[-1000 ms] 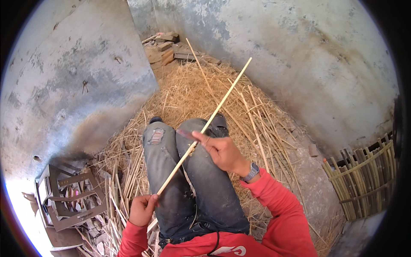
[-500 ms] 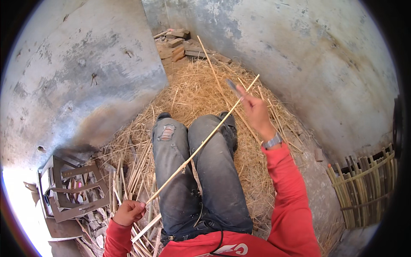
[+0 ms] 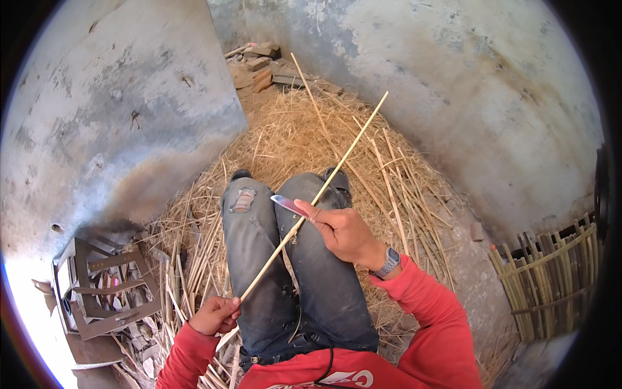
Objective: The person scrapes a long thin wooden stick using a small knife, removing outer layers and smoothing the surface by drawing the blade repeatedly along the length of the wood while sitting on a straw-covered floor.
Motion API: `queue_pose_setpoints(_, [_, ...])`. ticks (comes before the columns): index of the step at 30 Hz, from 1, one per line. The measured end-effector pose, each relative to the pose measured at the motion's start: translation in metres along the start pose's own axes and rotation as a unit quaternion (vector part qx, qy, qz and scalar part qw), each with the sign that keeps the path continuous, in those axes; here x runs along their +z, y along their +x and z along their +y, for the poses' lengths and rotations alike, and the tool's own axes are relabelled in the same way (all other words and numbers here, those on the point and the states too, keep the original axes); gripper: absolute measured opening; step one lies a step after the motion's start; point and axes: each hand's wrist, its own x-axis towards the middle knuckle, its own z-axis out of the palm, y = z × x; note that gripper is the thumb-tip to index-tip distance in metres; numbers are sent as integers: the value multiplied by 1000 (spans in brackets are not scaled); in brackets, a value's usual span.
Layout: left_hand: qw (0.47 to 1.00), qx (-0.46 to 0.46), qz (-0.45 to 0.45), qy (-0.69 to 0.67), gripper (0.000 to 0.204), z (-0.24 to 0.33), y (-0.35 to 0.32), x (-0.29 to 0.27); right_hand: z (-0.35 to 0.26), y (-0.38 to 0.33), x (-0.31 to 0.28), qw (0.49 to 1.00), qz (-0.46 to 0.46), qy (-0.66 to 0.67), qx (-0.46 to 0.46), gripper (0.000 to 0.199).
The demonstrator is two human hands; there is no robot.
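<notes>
Grey plastered walls (image 3: 453,97) curve round the corner where the person sits, and a wide heap of straw-coloured shavings (image 3: 304,142) spreads over the floor from the middle toward twelve o'clock. The legs in dark worn jeans (image 3: 285,259) stretch out across that heap, feet pointing to twelve. At three to four o'clock stands a half-woven bamboo basket (image 3: 551,279), its upright slats open at the top, well apart from the person. At eight o'clock a small grey wooden frame (image 3: 103,292) lies tilted beside loose split strips. Broken bricks (image 3: 259,65) are stacked at eleven to twelve, against the wall. A long thin bamboo strip (image 3: 324,188) runs slantwise over the lap, its far tip up toward one o'clock. The left hand (image 3: 214,316) is clenched round its near end at seven o'clock. The right hand (image 3: 343,233), at centre, grips a knife (image 3: 288,205) whose blade lies against the strip and points toward ten.
</notes>
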Motion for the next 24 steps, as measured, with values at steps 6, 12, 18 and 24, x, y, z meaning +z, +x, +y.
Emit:
queue_pose_setpoints(6, [998,-38,-35,-33,49,-2,-2,-11,44,38,-48,978,62,-79,185,37])
queue_pose_setpoints(12, [996,-43,-45,-63,51,-7,2,-8,11,16,-8,999,37,-16,20,39])
queue_pose_setpoints(18, [999,-18,-3,-40,50,-4,-3,-2,32,47,-42,981,122,-69,137,40])
queue_pose_setpoints(24, [1000,6,11,-20,49,-7,0,1,-4,14,-8,998,-8,-51,-25,48])
